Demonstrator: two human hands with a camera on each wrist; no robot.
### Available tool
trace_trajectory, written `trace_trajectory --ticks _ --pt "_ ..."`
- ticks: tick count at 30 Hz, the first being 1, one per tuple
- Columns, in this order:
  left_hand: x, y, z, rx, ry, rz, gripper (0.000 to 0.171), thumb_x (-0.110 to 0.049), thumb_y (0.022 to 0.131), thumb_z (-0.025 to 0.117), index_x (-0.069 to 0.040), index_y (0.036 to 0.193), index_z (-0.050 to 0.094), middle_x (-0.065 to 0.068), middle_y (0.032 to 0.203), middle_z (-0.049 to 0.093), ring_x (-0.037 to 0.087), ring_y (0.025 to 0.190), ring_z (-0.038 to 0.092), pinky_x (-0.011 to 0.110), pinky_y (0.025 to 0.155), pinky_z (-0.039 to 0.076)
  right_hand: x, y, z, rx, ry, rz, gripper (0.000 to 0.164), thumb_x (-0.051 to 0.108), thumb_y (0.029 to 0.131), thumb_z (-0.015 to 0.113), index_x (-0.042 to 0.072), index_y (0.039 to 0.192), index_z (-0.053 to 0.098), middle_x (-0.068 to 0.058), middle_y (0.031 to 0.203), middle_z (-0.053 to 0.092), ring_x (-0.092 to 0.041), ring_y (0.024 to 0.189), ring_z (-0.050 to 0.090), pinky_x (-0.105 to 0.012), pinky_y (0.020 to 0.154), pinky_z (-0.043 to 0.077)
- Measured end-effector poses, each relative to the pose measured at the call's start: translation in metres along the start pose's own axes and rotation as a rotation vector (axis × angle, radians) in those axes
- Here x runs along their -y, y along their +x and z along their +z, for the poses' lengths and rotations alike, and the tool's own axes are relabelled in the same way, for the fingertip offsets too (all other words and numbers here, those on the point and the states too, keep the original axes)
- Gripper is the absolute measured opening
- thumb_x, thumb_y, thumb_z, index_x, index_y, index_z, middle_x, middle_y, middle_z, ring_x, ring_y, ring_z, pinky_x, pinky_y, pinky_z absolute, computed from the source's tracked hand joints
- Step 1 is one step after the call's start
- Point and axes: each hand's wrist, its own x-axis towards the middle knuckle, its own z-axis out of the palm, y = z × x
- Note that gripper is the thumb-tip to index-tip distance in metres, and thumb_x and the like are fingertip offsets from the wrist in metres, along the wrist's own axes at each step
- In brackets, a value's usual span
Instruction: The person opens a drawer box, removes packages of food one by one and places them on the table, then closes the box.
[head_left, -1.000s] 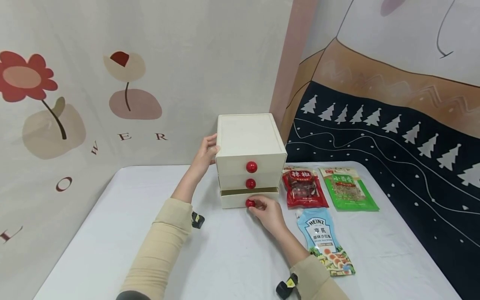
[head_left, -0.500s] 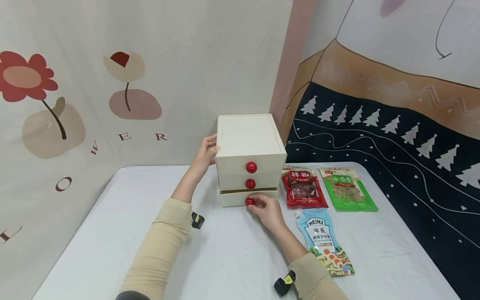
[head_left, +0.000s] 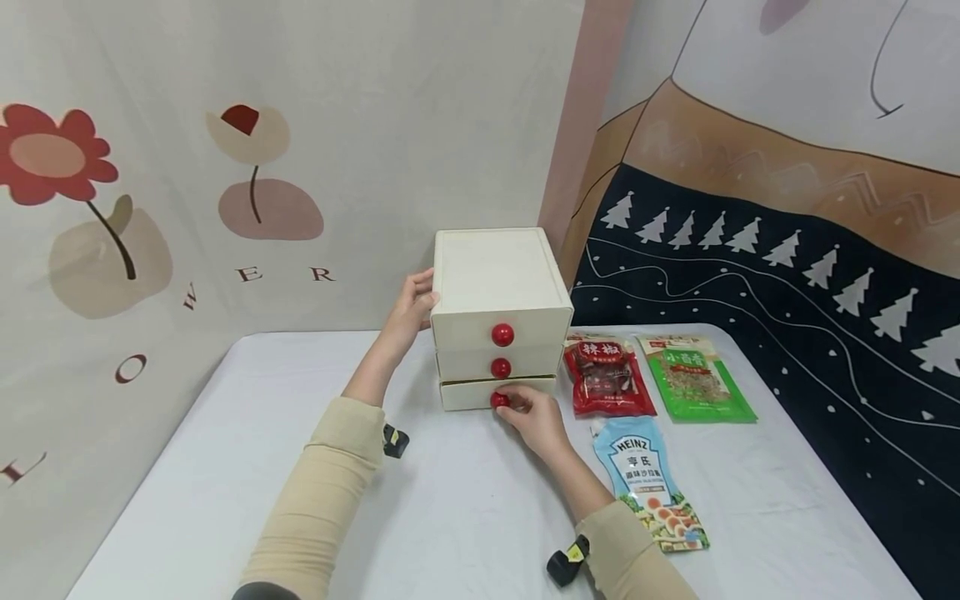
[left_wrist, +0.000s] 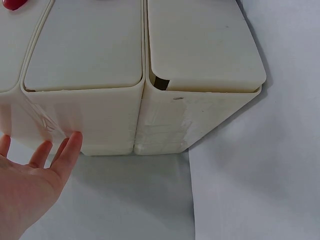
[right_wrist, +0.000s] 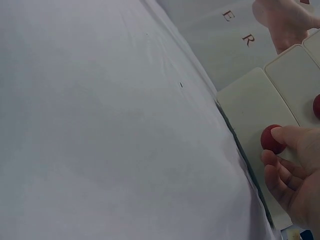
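Note:
A cream drawer unit (head_left: 501, 271) with three drawers and red round knobs stands at the back of the table. Its bottom drawer (head_left: 467, 397) juts out slightly, with a thin gap along its top edge. My right hand (head_left: 538, 423) pinches that drawer's red knob (head_left: 499, 400) between thumb and fingers; the right wrist view shows the thumb on the knob (right_wrist: 272, 139). Against the unit's left side rests my left hand (head_left: 408, 310), its fingers extended. In the left wrist view, the left fingertips (left_wrist: 75, 140) touch the side wall.
Right of the unit lie a red chili packet (head_left: 609, 377) and a green seasoning packet (head_left: 699, 379). Nearer the front is a blue Heinz sauce pouch (head_left: 648, 483), close to my right forearm. A white cloth covers the table (head_left: 457, 508); a patterned wall hanging (head_left: 390, 150) rises directly behind.
The bottom drawer has slid inward, narrowing the gap at its top, and my right hand has moved with its knob. My left hand has stayed against the unit's side.

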Motion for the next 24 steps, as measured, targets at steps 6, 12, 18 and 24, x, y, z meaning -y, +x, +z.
trace_trajectory --ticks 6,12,18,24 --pt "0.000 0.000 0.000 0.007 0.000 -0.009 0.054 -0.037 0.088 0.043 -0.026 0.138 0.028 0.009 0.132 0.035 0.027 0.115 0.042 0.047 0.084 0.042 -0.001 0.003 0.000 0.010 0.015 0.015 0.027 0.014 0.076 0.070 0.023 0.102 0.067 0.007 0.087 0.062 -0.011 0.076 0.056 -0.025 0.058 0.049" --pt "-0.017 -0.009 0.000 0.029 0.001 -0.018 0.055 -0.032 0.089 0.041 -0.019 0.140 0.025 0.015 0.134 0.032 0.032 0.117 0.040 0.049 0.085 0.041 -0.003 0.006 0.002 0.002 0.026 0.028 0.027 0.013 0.075 0.071 0.022 0.100 0.067 0.007 0.087 0.062 -0.012 0.076 0.056 -0.025 0.057 0.049" --pt "-0.030 -0.015 0.001 0.033 0.016 -0.024 0.055 -0.030 0.090 0.041 -0.016 0.140 0.024 0.015 0.134 0.032 0.032 0.117 0.040 0.048 0.086 0.040 -0.004 0.008 0.002 -0.001 0.024 0.024 0.027 0.013 0.075 0.071 0.023 0.100 0.067 0.007 0.089 0.063 -0.012 0.077 0.057 -0.025 0.058 0.049" --pt "-0.031 -0.015 0.001 0.035 0.010 -0.021 0.055 -0.031 0.090 0.041 -0.016 0.140 0.024 0.015 0.134 0.032 0.033 0.117 0.039 0.049 0.087 0.039 -0.004 0.010 0.002 0.001 0.046 0.041 0.027 0.013 0.075 0.071 0.022 0.101 0.067 0.005 0.091 0.063 -0.013 0.079 0.057 -0.025 0.059 0.050"
